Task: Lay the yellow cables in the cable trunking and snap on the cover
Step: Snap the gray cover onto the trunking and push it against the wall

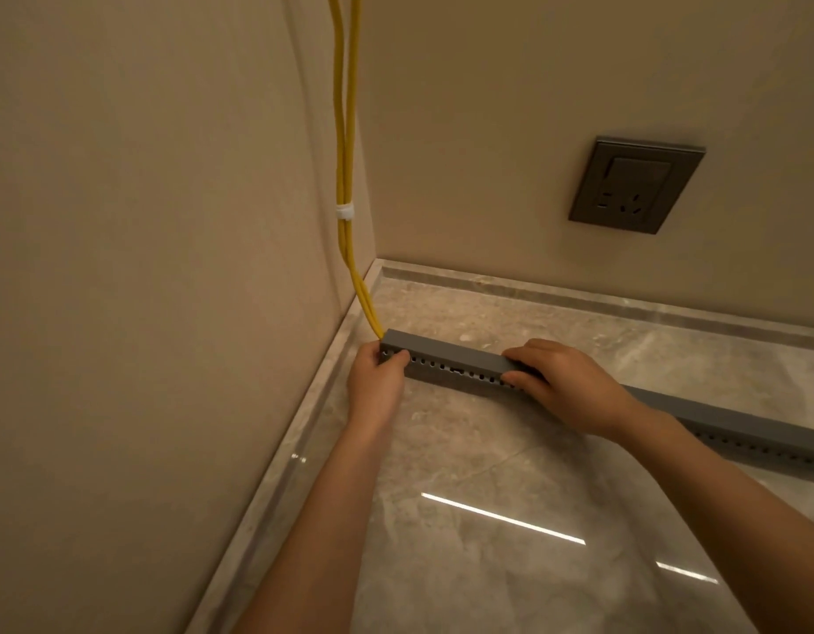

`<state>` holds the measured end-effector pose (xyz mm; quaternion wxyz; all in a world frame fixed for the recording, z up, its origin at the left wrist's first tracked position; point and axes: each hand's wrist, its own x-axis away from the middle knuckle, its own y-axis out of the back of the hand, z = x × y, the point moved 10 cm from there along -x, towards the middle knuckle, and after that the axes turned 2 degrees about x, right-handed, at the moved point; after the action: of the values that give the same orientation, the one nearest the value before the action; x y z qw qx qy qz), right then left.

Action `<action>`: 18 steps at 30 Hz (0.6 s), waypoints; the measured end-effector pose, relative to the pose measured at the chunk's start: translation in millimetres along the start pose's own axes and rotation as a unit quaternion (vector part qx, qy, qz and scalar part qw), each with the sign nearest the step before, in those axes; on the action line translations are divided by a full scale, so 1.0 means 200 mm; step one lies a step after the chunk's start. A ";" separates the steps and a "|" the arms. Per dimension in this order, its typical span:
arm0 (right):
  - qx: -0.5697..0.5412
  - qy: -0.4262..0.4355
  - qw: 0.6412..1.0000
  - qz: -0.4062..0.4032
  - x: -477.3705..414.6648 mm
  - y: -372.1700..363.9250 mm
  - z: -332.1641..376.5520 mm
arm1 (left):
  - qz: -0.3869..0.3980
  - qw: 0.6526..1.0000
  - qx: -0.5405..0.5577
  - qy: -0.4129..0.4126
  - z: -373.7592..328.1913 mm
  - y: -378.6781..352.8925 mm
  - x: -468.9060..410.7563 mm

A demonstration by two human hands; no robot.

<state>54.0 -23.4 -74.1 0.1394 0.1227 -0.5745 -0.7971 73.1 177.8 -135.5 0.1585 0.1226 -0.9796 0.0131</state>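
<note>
- Floor (487,565), glossy stone, nearest; two light streaks reflect on it, on the near side of both hands.
- Left hand (377,382) grips the corner end of the one grey trunking (446,375). Right hand (563,382) clasps it further right, fingers over the cover (455,352), thumb on the slotted side.
- Two yellow cables (343,153) enter that end just beyond the left hand; one white tie (344,211) binds them higher up.
- One socket (636,185) on the wall beyond the right hand.
</note>
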 end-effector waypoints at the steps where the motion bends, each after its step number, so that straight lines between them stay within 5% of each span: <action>1: -0.001 0.003 1.000 -0.004 0.00 0.02 0.01 | 0.003 0.998 0.057 0.017 0.01 0.00 0.01; 5: -0.011 0.019 1.000 -0.010 0.02 0.07 0.05 | 0.052 0.948 0.295 0.108 0.07 -0.10 0.08; 18: -0.004 0.048 0.999 -0.016 0.08 0.18 0.14 | 0.033 0.895 0.438 0.074 0.08 -0.13 0.24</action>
<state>31.3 -15.6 -32.0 0.1544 0.1691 -0.5617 -0.7950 31.2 140.0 -136.5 0.1598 0.1463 -0.8636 0.4553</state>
